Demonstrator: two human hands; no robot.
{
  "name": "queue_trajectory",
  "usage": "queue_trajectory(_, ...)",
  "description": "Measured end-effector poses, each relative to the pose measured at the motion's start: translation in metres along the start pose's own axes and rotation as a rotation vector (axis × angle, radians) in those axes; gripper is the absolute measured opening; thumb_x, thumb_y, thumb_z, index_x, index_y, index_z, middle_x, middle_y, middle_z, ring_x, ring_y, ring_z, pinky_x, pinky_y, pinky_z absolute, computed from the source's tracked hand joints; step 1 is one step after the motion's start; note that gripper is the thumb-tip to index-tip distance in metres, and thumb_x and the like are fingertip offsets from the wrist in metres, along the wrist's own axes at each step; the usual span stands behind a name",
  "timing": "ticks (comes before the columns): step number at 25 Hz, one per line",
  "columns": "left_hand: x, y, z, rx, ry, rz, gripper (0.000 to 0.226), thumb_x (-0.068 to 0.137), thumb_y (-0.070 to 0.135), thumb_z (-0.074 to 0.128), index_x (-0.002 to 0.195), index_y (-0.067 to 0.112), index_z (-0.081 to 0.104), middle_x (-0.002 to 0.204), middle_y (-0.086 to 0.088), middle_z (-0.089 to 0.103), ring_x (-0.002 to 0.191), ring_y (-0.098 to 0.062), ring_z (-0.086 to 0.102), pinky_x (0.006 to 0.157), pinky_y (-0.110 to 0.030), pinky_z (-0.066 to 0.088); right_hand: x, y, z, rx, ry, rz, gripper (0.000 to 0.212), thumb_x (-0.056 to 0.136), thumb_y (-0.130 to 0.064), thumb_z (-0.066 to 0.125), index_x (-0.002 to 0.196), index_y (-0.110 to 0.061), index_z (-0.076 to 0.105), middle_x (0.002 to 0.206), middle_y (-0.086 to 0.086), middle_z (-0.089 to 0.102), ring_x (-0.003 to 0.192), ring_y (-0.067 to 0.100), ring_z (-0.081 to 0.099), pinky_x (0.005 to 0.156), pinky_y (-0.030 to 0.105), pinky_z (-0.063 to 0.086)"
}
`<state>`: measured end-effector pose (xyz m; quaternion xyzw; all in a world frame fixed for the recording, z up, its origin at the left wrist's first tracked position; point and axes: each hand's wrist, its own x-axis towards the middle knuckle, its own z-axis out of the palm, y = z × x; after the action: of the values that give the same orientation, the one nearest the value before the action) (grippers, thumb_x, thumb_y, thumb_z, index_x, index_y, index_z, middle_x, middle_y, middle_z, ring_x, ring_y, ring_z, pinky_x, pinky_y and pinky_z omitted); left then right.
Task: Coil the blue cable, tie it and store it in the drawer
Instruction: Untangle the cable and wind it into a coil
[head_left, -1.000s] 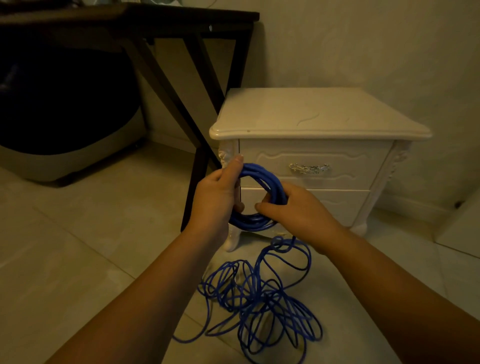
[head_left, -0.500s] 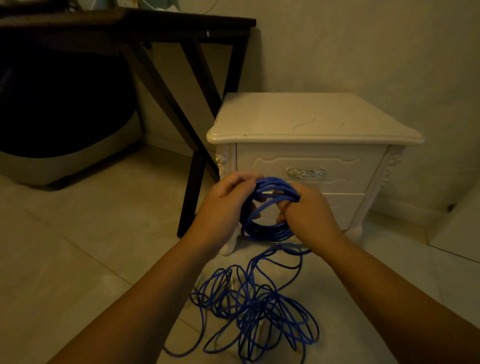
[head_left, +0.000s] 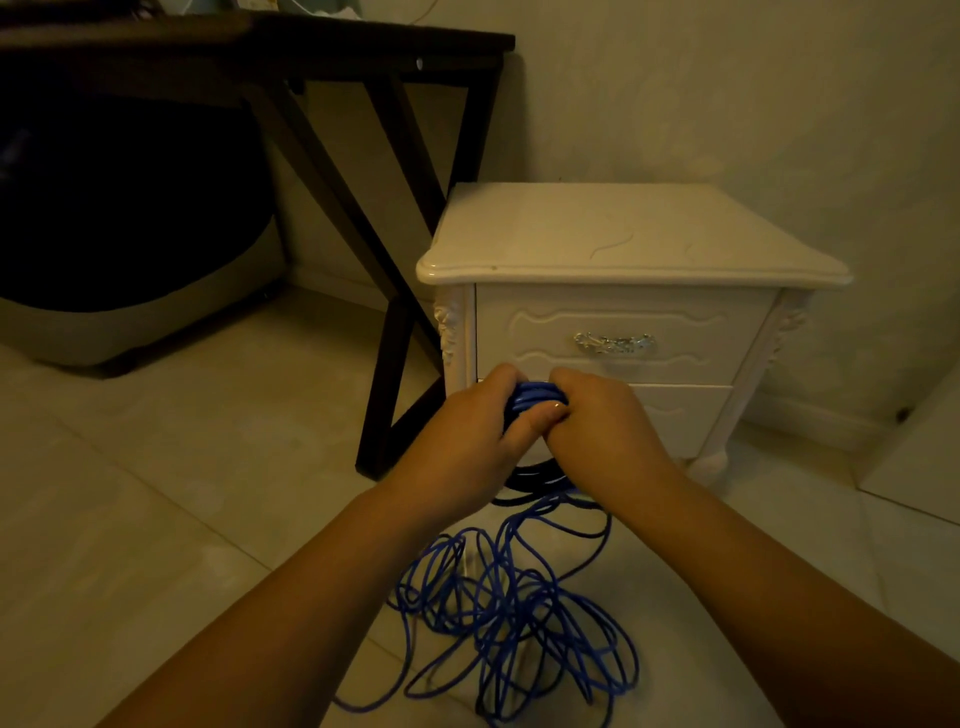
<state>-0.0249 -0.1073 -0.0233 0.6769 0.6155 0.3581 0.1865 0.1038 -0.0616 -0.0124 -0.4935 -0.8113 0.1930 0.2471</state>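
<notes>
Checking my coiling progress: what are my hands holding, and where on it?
The left hand and right hand both grip the blue cable at the top of its coiled part; the uncoiled rest lies on the floor.

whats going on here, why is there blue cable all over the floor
A person is partway through coiling a blue cable. The left hand and the right hand both grip the wound part, close together, in front of a white nightstand. The rest of it lies in a loose tangle on the tiled floor below the hands. No tie shows on it, and the top drawer is closed.
</notes>
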Motion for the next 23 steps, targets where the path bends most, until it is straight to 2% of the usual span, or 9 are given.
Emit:
queue_trajectory(3,0.003,0.0,0.004,-0.006,0.099,0.068,0.03,0.096,0.046,0.047,0.101,0.018,0.056,0.079,0.005,0.058,0.068,-0.009,0.056,0.06,-0.032,0.047,0.001,-0.002,0.002,0.268,0.016,0.133,0.007,0.09,-0.01,0.053,0.084,-0.011,0.057,0.076,0.01,0.063,0.071,0.029,0.065,0.065,0.041,0.053)
queue_trajectory(5,0.007,-0.002,0.003,-0.019,0.174,0.093,0.036,0.094,0.048,0.05,0.092,0.013,0.059,0.072,0.003,0.057,0.062,-0.008,0.054,0.056,-0.027,0.044,0.0,-0.005,0.001,0.446,-0.006,0.218,0.006,0.09,-0.013,0.057,0.093,-0.011,0.061,0.083,0.011,0.067,0.07,0.026,0.069,0.068,0.044,0.057)
queue_trajectory(9,0.01,-0.003,-0.002,-0.248,0.276,0.015,0.039,0.092,0.042,0.055,0.083,0.004,0.059,0.062,0.002,0.049,0.053,-0.006,0.044,0.049,-0.018,0.035,-0.002,-0.004,-0.008,0.665,-0.091,0.226,0.012,0.086,-0.021,0.067,0.096,-0.019,0.062,0.087,0.004,0.069,0.068,0.011,0.07,0.068,0.026,0.057)
queue_trajectory(10,0.01,-0.002,-0.003,-0.325,0.295,-0.014,0.045,0.09,0.046,0.053,0.084,0.001,0.059,0.061,-0.002,0.047,0.051,-0.006,0.042,0.048,-0.02,0.034,-0.003,-0.003,-0.009,0.661,-0.107,0.216,0.013,0.085,-0.021,0.068,0.097,-0.02,0.062,0.088,0.004,0.07,0.073,0.012,0.07,0.072,0.026,0.057)
queue_trajectory(12,0.01,-0.001,-0.005,-0.45,0.344,-0.063,0.058,0.084,0.055,0.05,0.086,-0.002,0.057,0.061,-0.013,0.044,0.053,-0.017,0.043,0.05,-0.037,0.038,-0.005,0.0,-0.007,0.565,-0.11,0.19,0.013,0.085,-0.024,0.068,0.097,-0.02,0.063,0.089,0.003,0.069,0.081,0.014,0.068,0.076,0.026,0.054)
queue_trajectory(14,0.012,0.0,-0.007,-0.538,0.403,-0.132,0.055,0.086,0.057,0.05,0.082,0.002,0.056,0.063,-0.02,0.043,0.053,-0.024,0.042,0.049,-0.042,0.038,-0.008,0.0,-0.002,0.488,-0.116,0.169,0.016,0.084,-0.031,0.069,0.094,-0.02,0.062,0.088,0.0,0.066,0.082,0.011,0.063,0.07,0.02,0.049)
queue_trajectory(17,0.011,0.004,-0.006,-0.682,0.447,-0.228,0.036,0.092,0.052,0.05,0.074,0.022,0.06,0.057,-0.008,0.042,0.048,-0.016,0.042,0.046,-0.032,0.04,-0.014,-0.005,0.009,0.583,-0.06,0.183,0.015,0.086,-0.033,0.067,0.093,-0.021,0.061,0.085,-0.005,0.067,0.075,0.003,0.062,0.063,0.014,0.043)
queue_trajectory(19,0.008,0.007,-0.001,-0.757,0.42,-0.266,0.036,0.092,0.052,0.048,0.076,0.022,0.06,0.054,0.002,0.038,0.046,-0.009,0.038,0.046,-0.027,0.038,-0.014,-0.009,0.011,0.774,0.0,0.24,0.008,0.089,-0.029,0.063,0.092,-0.022,0.062,0.081,-0.004,0.07,0.071,0.004,0.065,0.063,0.013,0.046)
queue_trajectory(23,0.004,0.012,-0.001,-0.737,0.296,-0.207,0.031,0.095,0.044,0.049,0.089,0.015,0.056,0.056,0.006,0.043,0.046,-0.006,0.041,0.051,-0.024,0.042,-0.01,-0.009,0.007,0.955,0.029,0.282,0.006,0.093,-0.021,0.056,0.093,-0.018,0.062,0.06,-0.001,0.062,0.068,0.018,0.064,0.082,0.041,0.054)
